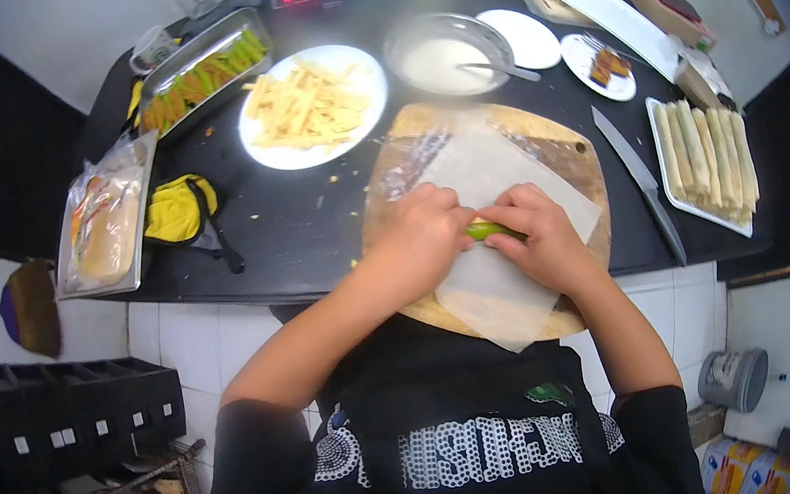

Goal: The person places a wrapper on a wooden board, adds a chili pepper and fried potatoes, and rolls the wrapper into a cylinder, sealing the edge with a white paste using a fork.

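Note:
A green chili pepper [485,230] lies across a thin, pale spring roll wrapper [495,286]. My left hand [430,230] pinches its left end, and my right hand [532,227] grips it from the right with thumb and fingers. A bit of pale filling shows at the fingertips; the rest is hidden by my hands. Beneath the wrapper is a round-edged wooden cutting board [415,123] with white powdery smears. The wrapper sits cornerwise, its lower tip hanging past the board's near edge.
Beyond the board stand a plate of pale cut strips [311,107] and a glass bowl of white batter [445,62] with a spoon. To the right lie a knife [640,182] and a tray of rolled wrappers [704,158]. A metal tray of green peppers [204,77] and yellow gloves [181,209] are left.

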`<control>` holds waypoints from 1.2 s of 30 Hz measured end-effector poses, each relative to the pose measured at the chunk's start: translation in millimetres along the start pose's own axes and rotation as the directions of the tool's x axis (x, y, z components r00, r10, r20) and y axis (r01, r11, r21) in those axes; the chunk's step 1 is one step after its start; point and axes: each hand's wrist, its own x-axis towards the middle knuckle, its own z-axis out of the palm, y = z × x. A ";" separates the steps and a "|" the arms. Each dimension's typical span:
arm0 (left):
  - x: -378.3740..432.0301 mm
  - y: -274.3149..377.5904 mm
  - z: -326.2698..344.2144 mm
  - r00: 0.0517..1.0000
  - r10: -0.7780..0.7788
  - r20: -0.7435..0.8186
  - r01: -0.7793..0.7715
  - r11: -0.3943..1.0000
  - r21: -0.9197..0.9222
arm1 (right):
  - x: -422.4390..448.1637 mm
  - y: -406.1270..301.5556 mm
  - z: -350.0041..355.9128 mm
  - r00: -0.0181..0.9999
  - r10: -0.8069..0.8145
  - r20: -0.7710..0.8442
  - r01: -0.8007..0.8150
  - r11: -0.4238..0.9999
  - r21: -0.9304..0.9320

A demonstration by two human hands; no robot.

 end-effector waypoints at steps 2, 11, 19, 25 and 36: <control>1.6 -3.7 1.5 1.000 -0.005 0.011 0.005 1.000 0.013 | 1.4 -0.2 -1.4 0.999 0.019 0.026 -0.020 0.999 0.025; -0.1 -3.9 10.1 0.999 -0.019 -0.049 0.017 0.999 -0.041 | 30.1 -3.3 -35.9 0.988 0.046 0.145 -0.044 0.999 -0.015; 1.5 -4.9 11.7 0.999 -0.035 -0.015 0.034 0.998 -0.049 | 188.4 -17.6 16.3 0.869 -0.467 0.164 0.485 0.870 -0.088; 0.2 -2.1 8.8 0.999 -0.048 -0.008 0.048 0.999 0.003 | 260.5 -16.5 94.5 0.782 -0.564 0.265 0.614 0.769 -0.176; 13.9 8.3 8.6 0.999 0.036 0.029 -0.038 0.997 0.074 | 260.2 -3.9 83.3 0.827 -0.541 0.153 0.559 0.822 -0.112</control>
